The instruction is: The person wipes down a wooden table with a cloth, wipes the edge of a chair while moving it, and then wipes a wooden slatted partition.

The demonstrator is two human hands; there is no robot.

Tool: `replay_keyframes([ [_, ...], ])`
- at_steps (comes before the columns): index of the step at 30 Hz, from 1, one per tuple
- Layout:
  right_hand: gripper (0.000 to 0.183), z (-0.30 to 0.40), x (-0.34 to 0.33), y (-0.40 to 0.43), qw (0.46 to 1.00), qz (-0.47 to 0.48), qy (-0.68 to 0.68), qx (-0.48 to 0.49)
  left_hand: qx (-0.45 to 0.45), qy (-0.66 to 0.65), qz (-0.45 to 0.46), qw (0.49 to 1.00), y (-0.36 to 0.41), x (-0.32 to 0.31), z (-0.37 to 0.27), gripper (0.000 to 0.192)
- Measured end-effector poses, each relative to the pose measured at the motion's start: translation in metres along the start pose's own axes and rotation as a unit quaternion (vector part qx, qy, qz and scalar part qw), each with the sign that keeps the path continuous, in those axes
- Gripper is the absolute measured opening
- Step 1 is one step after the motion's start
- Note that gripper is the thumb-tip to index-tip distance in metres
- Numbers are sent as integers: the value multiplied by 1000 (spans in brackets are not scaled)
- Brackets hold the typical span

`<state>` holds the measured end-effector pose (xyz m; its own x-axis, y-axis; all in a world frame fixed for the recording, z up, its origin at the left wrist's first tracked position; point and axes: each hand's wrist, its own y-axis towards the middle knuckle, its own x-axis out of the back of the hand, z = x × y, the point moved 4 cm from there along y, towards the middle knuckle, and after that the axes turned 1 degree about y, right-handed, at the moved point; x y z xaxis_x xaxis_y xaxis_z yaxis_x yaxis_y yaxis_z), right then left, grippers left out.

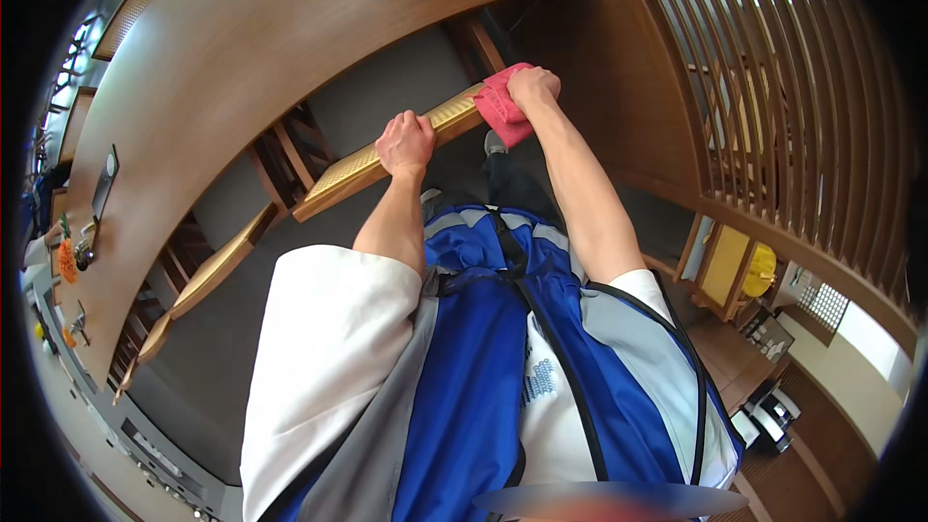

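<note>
Before me stands a wooden chair with a woven cane back [348, 172], its long top rail running up toward the right. My left hand [407, 143] is closed around the middle of that back. A folded red cloth [502, 105] lies over the right end of the rail. My right hand [535, 89] grips the cloth and presses it against the wood there. Part of the cane panel is hidden under my left hand and the cloth.
A long curved wooden table [304, 22] spans the far side. More chairs [217, 264] line it at left. A tablet-like dark device [106, 181] and orange flowers [67, 259] are on it. A slatted wooden partition [768, 87] rises at right; beyond it is a yellow object [759, 270].
</note>
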<state>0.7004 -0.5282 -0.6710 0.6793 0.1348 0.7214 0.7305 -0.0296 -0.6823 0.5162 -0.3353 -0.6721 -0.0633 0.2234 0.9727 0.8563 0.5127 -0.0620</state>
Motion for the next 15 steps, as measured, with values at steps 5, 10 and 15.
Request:
replay_keyframes([
  [5, 61, 7, -9, -6, 998, -43, 8, -51, 11, -16, 43, 999, 10, 0, -4, 41],
  [10, 59, 22, -19, -22, 992, -39, 105, -57, 47, -23, 82, 995, 19, -2, -4, 42],
  [15, 46, 21, -5, -23, 970, 28, 213, -113, 35, -25, 77, 996, 21, -1, -12, 42],
])
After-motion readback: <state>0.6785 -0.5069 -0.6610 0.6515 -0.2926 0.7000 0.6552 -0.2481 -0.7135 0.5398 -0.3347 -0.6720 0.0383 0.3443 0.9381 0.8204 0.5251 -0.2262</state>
